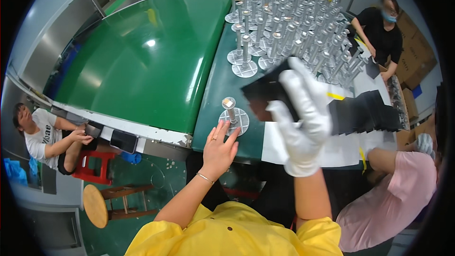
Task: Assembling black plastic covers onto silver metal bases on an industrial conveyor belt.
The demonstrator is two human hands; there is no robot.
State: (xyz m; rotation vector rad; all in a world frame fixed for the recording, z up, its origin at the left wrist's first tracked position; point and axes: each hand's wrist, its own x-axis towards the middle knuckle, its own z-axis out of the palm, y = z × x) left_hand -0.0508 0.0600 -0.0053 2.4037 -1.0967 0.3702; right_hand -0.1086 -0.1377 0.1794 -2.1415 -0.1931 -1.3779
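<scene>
- The left hand [219, 149], bare, with a ring and a thin bracelet, lies with its fingers spread and loose; their tips touch the rim of the round base of a single metal stand [232, 116]. They close on nothing.
- That stand sits just ahead of the left fingertips, on the green table [215, 90] near its front edge. Its post rises upright from the perforated round base, so the long axis points straight up toward the camera, with the flat square top uppermost.
- The right hand [303, 114], in a white glove, is raised above the table and grips a dark flat sheet [268, 96] between thumb and fingers. The sheet spreads out to the left of the gloved fingers, its face tilted toward the camera.
- Beyond both hands, further up the table, stands a dense cluster of the same metal stands [284, 28], all upright. By my reading, this one stand is apart from the mass and nothing is fitted to it yet, so most of the work looks still ahead.
- To the right of the gloved fingers, a row of dark sheets [365, 111] leans on white paper [341, 149].
- A person in pink [393, 199] sits close on the right; a person in black [381, 33] works at the far end.
</scene>
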